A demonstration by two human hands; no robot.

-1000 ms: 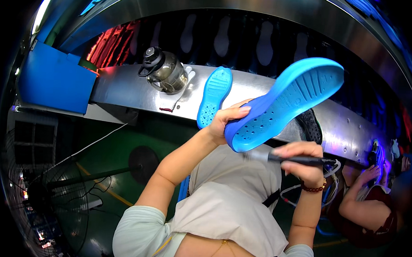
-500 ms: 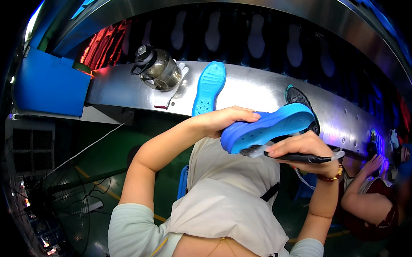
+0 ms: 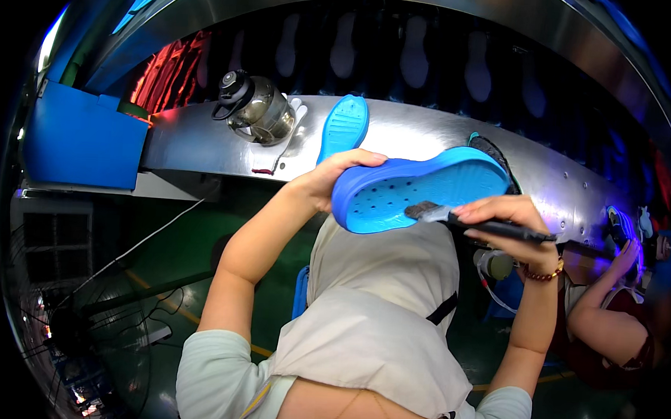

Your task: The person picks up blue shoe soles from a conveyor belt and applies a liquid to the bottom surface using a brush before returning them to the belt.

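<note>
A: Where is the blue sole [image 3: 404, 188] sitting?

B: It is hanging in the air around the near edge of the bench [image 3: 410, 127], tilting its hollow inside toward the near side. The left hand [image 3: 341, 176] is gripping it by its left end, the thumb lying over the far rim and the other fingers mostly hiding behind.

A: And the right hand [image 3: 513, 223]?

B: It is clasping a brush [image 3: 436, 213] by the black handle. The dark bristles are pointing left, over the sole's inside; whether they are pressing on it, I cannot tell.

A: Are you expecting weight?

B: No. One hand is carrying it, so I am guessing light foam, springy rather than rigid, its thick walls probably giving a little under a squeeze.

A: Slippery?

B: The surface is looking smooth, so I am allowing for some slip. I am not judging it fragile, though fingertips could be smudging it.

A: Where are you taking hold?

B: I am favouring the outer wall at the left end, leaving the inside free.

A: What is lying around?

B: A second blue sole [image 3: 347, 122] is resting just beyond the left hand, a bottle [image 3: 265, 115] is standing farther left, and a dark shoe part [image 3: 489, 147] is showing beyond the right end.
</note>
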